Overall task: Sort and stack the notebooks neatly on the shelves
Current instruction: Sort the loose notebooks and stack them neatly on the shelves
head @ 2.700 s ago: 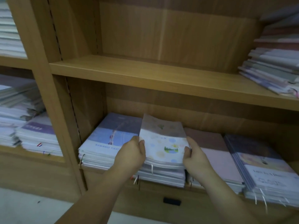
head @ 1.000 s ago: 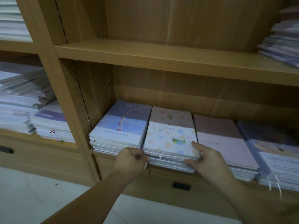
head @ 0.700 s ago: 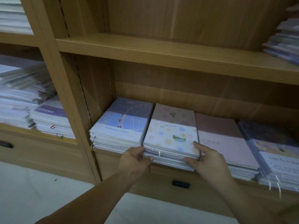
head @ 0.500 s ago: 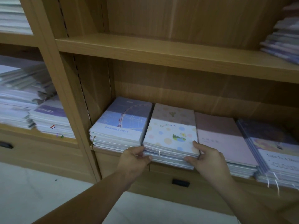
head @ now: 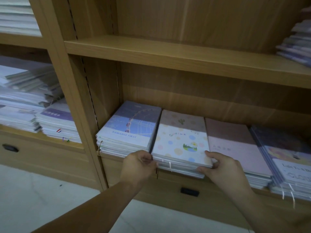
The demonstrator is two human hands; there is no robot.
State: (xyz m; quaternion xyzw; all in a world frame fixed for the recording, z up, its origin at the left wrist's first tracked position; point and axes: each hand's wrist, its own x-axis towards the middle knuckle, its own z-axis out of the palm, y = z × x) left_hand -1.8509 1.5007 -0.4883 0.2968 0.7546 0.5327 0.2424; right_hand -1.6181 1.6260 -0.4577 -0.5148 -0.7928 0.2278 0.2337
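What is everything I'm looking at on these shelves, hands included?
wooden shelving: one unit, light brown, fills the view.
dotted notebook stack: one, cream with pastel dots, bottom level, second from left.
Ferris-wheel notebook stack: one, blue and white, leftmost on that level.
pink notebook stack: one, just right of the dotted one.
purple-edged notebook stack: one, far right, fanned sideways.
upper pile: one, greyish purple, top right.
left-bay piles: several, mostly white, untidy.
drawer handles: two, black, below the notebooks.
left hand: holds the dotted stack's front left corner.
right hand: grips its front right corner, thumb on top.
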